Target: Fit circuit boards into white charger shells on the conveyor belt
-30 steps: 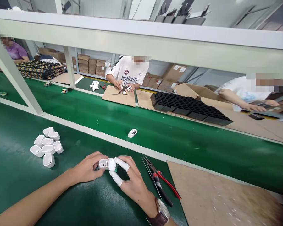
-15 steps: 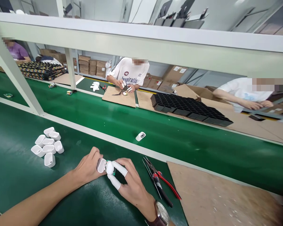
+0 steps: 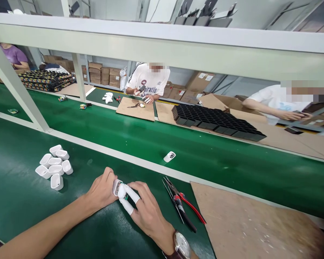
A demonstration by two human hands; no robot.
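Note:
Both my hands meet low in the middle of the green bench. My left hand (image 3: pixel 101 190) is closed round a small white plastic case (image 3: pixel 116 187), tilted on its side. My right hand (image 3: pixel 143 212), with white finger cots on thumb and forefinger, pinches a small green-edged part (image 3: pixel 125 196) into that case. A watch sits on my right wrist. A cluster of several empty white cases (image 3: pixel 54 167) lies to the left of my hands.
Red-handled pliers and tweezers (image 3: pixel 182 207) lie right of my hands, beside a cardboard sheet (image 3: pixel 253 226). One white case (image 3: pixel 169 156) rides the green conveyor belt. Across it, people work by a black tray (image 3: pixel 216 124) and a cardboard pad (image 3: pixel 136 109).
My left hand has turned the case from lying flat to tilted on its side, and both hands shifted slightly left. The white case on the belt has travelled to the right.

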